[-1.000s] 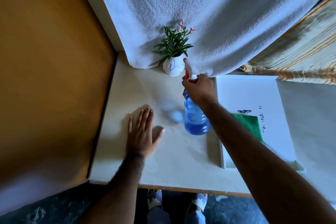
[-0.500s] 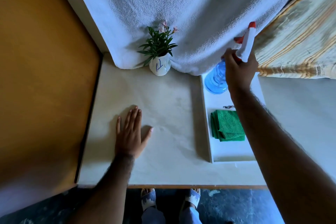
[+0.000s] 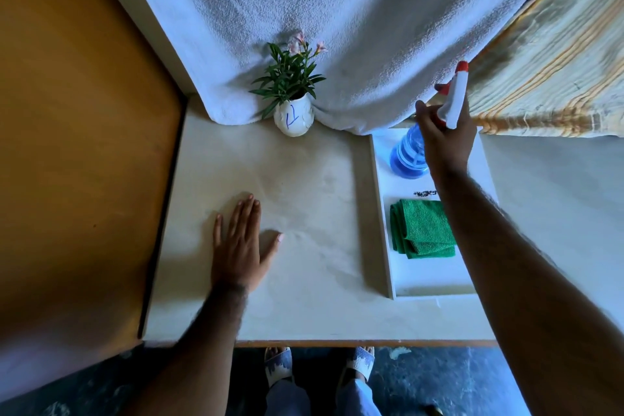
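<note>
my right grip is curled round the neck of the blue spray bottle, upper right of the frame, its base at the far end of the white tray — resting or just above, i can't tell. my left grip lies flat and open on the table. released while tilted, the bottle could topple onto the green cloth — or roll off.

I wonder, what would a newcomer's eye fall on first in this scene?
Probably the blue spray bottle, gripped by the right hand at the far end of the white tray, with a folded green cloth nearer on that tray. Next, the left hand resting flat on the pale table, and the white vase of green leaves against the hanging towel.
</note>
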`<state>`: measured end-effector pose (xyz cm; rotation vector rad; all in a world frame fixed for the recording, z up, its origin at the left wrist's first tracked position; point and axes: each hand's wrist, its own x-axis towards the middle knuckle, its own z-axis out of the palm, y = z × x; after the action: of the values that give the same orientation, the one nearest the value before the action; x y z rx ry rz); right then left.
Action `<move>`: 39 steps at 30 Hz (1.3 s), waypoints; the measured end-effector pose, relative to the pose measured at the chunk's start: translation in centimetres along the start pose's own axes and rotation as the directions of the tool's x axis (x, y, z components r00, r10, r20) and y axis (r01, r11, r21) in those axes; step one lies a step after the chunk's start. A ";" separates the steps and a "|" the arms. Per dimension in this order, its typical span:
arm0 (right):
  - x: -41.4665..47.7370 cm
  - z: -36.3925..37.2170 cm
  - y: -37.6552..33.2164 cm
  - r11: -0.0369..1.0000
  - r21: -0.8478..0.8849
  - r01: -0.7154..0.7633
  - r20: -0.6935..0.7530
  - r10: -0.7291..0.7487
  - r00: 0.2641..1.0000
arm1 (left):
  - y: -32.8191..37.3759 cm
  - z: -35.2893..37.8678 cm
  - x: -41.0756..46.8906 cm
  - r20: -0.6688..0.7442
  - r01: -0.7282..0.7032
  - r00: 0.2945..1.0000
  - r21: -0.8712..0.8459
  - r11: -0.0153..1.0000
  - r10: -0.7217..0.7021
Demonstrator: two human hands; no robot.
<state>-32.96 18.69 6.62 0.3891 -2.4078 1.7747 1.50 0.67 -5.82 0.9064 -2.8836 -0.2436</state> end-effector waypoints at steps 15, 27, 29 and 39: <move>-12.6 -10.9 8.5 0.716 -0.383 0.584 0.705 -0.182 0.686 | 0.0 0.0 -0.1 -0.015 0.014 1.000 -0.007 1.000 -0.014; -13.6 -10.5 8.7 0.653 -0.449 0.610 0.715 -0.147 0.684 | 0.1 0.2 -0.2 -0.050 0.006 0.999 0.012 1.000 -0.006; -13.5 -10.4 7.8 0.668 -0.441 0.600 0.693 -0.172 0.700 | 0.1 0.2 -0.2 -0.044 0.004 0.999 0.010 1.000 -0.004; -10.6 4.7 -0.6 0.446 0.004 0.895 0.796 -0.544 0.267 | 0.0 0.1 0.0 -0.019 -0.001 1.000 -0.001 1.000 0.001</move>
<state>-22.37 15.40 3.09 2.0726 -2.1449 0.5588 1.48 0.67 -5.91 0.9028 -2.8665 -0.2345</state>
